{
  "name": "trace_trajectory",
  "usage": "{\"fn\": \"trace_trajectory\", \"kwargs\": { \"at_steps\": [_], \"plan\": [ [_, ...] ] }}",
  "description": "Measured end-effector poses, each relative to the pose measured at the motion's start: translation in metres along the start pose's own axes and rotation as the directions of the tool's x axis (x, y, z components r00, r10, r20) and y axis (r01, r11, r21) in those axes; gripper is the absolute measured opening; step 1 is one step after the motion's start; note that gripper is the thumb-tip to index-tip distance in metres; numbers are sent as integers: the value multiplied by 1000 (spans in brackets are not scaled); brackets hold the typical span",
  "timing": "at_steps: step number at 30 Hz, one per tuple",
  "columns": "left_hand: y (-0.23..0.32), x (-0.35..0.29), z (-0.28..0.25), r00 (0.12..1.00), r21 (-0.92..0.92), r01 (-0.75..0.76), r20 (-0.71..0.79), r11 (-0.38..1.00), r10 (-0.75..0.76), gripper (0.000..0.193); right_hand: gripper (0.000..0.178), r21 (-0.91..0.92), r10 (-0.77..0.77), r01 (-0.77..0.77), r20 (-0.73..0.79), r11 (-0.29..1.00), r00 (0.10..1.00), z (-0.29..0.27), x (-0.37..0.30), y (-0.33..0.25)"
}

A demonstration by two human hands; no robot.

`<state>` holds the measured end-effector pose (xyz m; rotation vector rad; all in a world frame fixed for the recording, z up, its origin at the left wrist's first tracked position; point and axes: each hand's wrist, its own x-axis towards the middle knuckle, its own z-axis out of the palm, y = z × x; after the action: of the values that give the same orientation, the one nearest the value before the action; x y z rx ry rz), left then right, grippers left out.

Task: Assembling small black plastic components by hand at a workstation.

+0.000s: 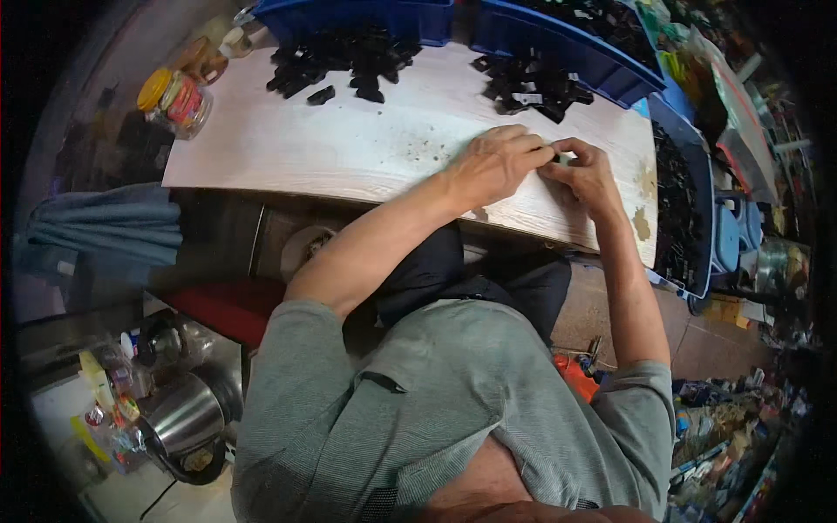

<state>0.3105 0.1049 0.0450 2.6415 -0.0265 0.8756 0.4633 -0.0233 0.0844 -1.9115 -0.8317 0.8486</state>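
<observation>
Over the right part of the white tabletop [349, 139], my two hands meet at the fingertips. My left hand [499, 166] is closed, its thumb and fingers pinched together toward the right. Facing it, my right hand [586, 177] is curled, with thumb and index finger closing on a small black part [558, 159]. Most of that part is hidden by the fingers, so its shape cannot be told. Just beyond the hands lies a pile of black plastic parts [527, 85]. Another pile of black parts [344, 61] sits farther left, with one piece [321, 95] lying apart.
Blue bins [567, 45] stand along the table's far edge, and a blue crate [708, 209] of black parts adjoins its right side. A yellow-lidded jar [179, 103] is at the left corner. A metal kettle [186, 414] stands lower left. Dark crumbs dot the tabletop.
</observation>
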Motion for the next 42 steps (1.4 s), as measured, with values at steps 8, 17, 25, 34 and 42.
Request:
{"fn": "trace_trajectory", "kwargs": {
  "at_steps": [8, 17, 25, 34, 42],
  "plan": [
    [-69, -71, -95, 920, 580, 371, -338, 725, -201, 35, 20, 336, 164, -112, -129, 935, 978, -30, -4, 9],
    [-76, -76, -97, 926, 412, 359, -272, 838, -262, 23, 39, 470, 248, 98, -619, 877, 745, -118, 34, 41],
    [-96, -60, -96, 889, 381, 455, -245, 805, -387, 20, 43, 212, 54, 36, -407, 977, 912, -64, 69, 12],
    [-105, -62, -86, 827, 273, 542, -340, 794, -448, 24, 41, -308, -212, 72, -449, 949, 868, -65, 124, 48],
    [-74, -65, -86, 935, 250, 331, -215, 910, -281, 21, 28, -363, -219, 38, -473, 931, 853, -62, 122, 52]
  ]
}}
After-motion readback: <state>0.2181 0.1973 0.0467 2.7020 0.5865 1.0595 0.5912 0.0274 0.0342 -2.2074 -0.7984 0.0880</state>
